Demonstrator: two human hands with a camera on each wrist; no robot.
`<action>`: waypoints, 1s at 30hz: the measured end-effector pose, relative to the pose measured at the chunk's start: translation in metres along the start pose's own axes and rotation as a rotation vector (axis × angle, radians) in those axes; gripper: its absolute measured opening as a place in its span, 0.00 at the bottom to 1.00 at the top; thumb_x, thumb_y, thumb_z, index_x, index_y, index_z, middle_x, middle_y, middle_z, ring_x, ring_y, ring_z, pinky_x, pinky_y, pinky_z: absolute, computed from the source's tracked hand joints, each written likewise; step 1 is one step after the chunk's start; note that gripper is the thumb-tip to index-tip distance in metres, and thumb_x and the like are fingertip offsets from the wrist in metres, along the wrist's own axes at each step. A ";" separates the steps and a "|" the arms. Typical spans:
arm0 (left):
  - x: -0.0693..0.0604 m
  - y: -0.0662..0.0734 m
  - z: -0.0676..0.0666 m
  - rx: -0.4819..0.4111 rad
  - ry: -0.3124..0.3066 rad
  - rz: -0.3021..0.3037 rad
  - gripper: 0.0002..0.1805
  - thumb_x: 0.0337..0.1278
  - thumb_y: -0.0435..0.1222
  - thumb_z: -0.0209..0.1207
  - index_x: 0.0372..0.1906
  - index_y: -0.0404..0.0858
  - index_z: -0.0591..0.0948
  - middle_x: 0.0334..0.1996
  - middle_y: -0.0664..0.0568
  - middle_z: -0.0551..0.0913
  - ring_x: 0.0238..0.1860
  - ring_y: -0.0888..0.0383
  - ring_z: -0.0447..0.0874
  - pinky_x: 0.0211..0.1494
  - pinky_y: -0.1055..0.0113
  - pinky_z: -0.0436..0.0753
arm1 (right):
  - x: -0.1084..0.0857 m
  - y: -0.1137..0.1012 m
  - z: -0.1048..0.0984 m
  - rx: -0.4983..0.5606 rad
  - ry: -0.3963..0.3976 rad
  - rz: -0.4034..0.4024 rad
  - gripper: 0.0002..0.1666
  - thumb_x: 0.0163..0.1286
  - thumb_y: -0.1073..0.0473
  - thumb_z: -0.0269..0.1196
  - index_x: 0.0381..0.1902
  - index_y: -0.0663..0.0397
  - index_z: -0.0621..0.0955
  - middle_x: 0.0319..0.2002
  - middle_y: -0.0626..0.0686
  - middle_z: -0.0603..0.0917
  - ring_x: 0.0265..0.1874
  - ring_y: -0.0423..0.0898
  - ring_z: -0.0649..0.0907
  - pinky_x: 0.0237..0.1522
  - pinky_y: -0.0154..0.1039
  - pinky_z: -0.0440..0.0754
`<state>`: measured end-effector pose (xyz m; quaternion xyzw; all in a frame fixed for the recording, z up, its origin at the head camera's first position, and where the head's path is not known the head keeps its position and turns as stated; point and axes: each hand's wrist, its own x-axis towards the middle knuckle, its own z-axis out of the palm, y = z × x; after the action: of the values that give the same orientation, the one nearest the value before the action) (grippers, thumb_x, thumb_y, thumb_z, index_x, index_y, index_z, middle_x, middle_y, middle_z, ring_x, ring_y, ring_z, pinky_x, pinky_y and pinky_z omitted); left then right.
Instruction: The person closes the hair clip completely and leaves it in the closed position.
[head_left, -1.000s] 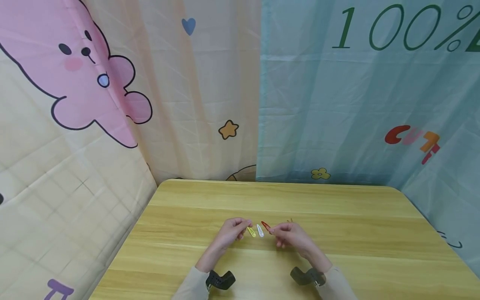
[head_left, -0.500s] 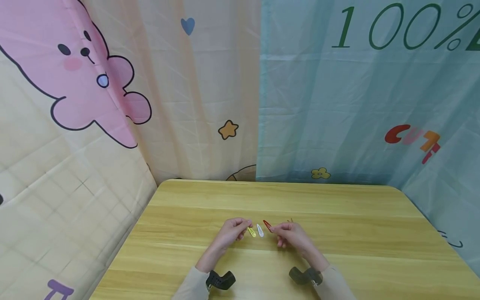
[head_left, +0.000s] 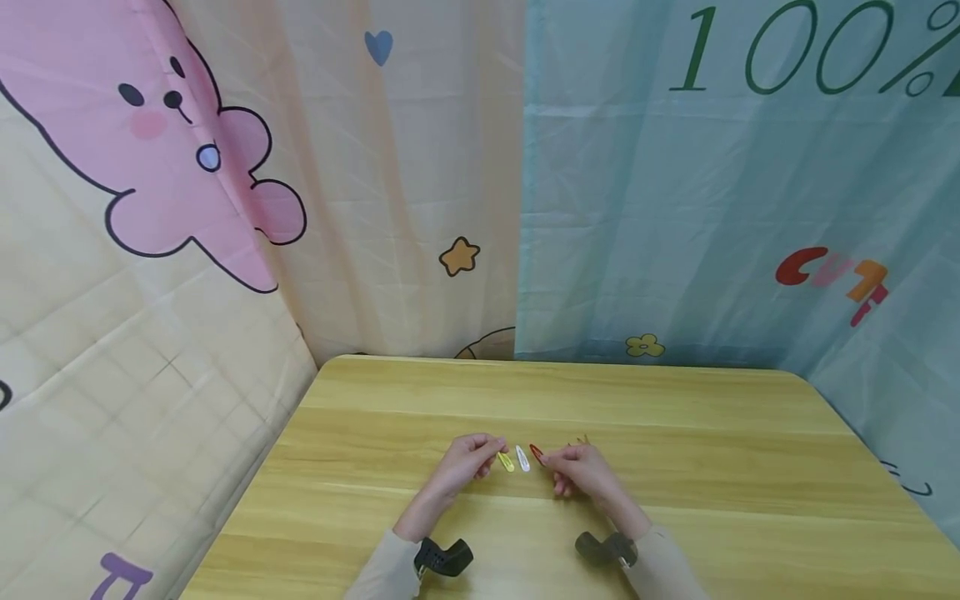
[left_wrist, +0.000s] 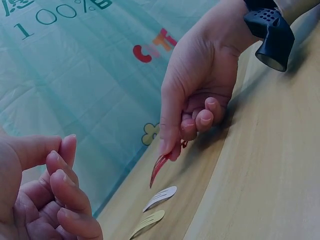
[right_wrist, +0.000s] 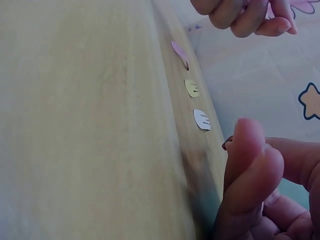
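Observation:
My right hand (head_left: 585, 475) pinches a red snap hair clip (left_wrist: 159, 169) between thumb and index finger, tilted with its free tip pointing down toward the table. Beside it lies a white hair clip (head_left: 522, 458), and left of that a yellow hair clip (head_left: 506, 461). My left hand (head_left: 472, 458) hovers near the yellow clip, fingers loosely curled, with nothing visible between them; the left wrist view shows the yellow clip apart from these fingers. In the right wrist view, a pink hair clip (right_wrist: 180, 54) rests beyond the yellow one, below my left hand.
The wooden table (head_left: 360, 533) spreads around both hands. Small orange-brown pointed pieces (head_left: 583, 440) show just behind my right hand, mostly hidden. Printed curtains (head_left: 405, 192) hang behind and beside the table. Each wrist wears a dark camera mount (head_left: 444, 557).
My right hand has shifted the red clip slightly right and turned it a little, so a small gap separates it from the white clip. My left hand has stayed almost still.

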<state>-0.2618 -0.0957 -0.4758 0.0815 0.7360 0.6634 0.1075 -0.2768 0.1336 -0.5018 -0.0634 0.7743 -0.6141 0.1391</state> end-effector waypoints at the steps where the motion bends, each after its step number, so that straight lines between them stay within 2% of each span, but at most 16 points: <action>1: 0.000 0.000 0.000 0.000 -0.001 0.002 0.23 0.66 0.45 0.55 0.42 0.24 0.79 0.20 0.56 0.70 0.21 0.63 0.65 0.26 0.71 0.65 | 0.000 0.000 0.000 -0.010 0.006 0.001 0.14 0.64 0.59 0.64 0.35 0.70 0.83 0.15 0.50 0.77 0.12 0.40 0.77 0.16 0.29 0.73; 12: 0.001 -0.003 0.001 -0.002 -0.021 -0.004 0.24 0.66 0.46 0.55 0.41 0.23 0.79 0.19 0.57 0.70 0.20 0.64 0.65 0.25 0.71 0.64 | 0.001 -0.003 0.008 -0.121 0.068 0.002 0.14 0.65 0.60 0.63 0.24 0.65 0.81 0.14 0.51 0.76 0.10 0.40 0.76 0.14 0.31 0.73; 20: 0.000 -0.002 0.002 0.011 -0.037 0.011 0.23 0.67 0.45 0.54 0.39 0.24 0.79 0.19 0.57 0.69 0.20 0.63 0.65 0.26 0.71 0.64 | 0.003 0.001 0.008 -0.139 0.104 0.014 0.15 0.63 0.56 0.66 0.24 0.64 0.82 0.13 0.51 0.76 0.09 0.40 0.75 0.13 0.32 0.74; 24: -0.006 0.009 0.004 0.006 -0.048 0.019 0.22 0.69 0.41 0.53 0.40 0.21 0.77 0.19 0.57 0.69 0.20 0.63 0.64 0.26 0.70 0.63 | 0.003 0.001 0.008 -0.143 0.109 0.030 0.15 0.62 0.56 0.67 0.23 0.63 0.82 0.13 0.51 0.76 0.08 0.40 0.75 0.12 0.32 0.74; 28: -0.005 0.008 0.005 0.007 -0.049 0.020 0.21 0.69 0.40 0.52 0.40 0.20 0.77 0.19 0.57 0.68 0.20 0.63 0.64 0.25 0.70 0.63 | 0.003 -0.001 0.008 -0.155 0.116 0.028 0.16 0.62 0.55 0.67 0.21 0.63 0.81 0.12 0.51 0.76 0.07 0.39 0.75 0.12 0.32 0.74; 30: 0.000 -0.001 0.004 0.012 -0.044 0.012 0.22 0.69 0.42 0.52 0.40 0.21 0.78 0.19 0.57 0.68 0.20 0.63 0.64 0.25 0.70 0.63 | 0.002 -0.001 0.009 -0.153 0.121 0.026 0.16 0.62 0.56 0.67 0.21 0.63 0.81 0.12 0.51 0.76 0.07 0.39 0.75 0.12 0.32 0.74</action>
<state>-0.2607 -0.0918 -0.4772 0.1014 0.7367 0.6578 0.1192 -0.2765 0.1245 -0.5030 -0.0266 0.8267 -0.5540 0.0950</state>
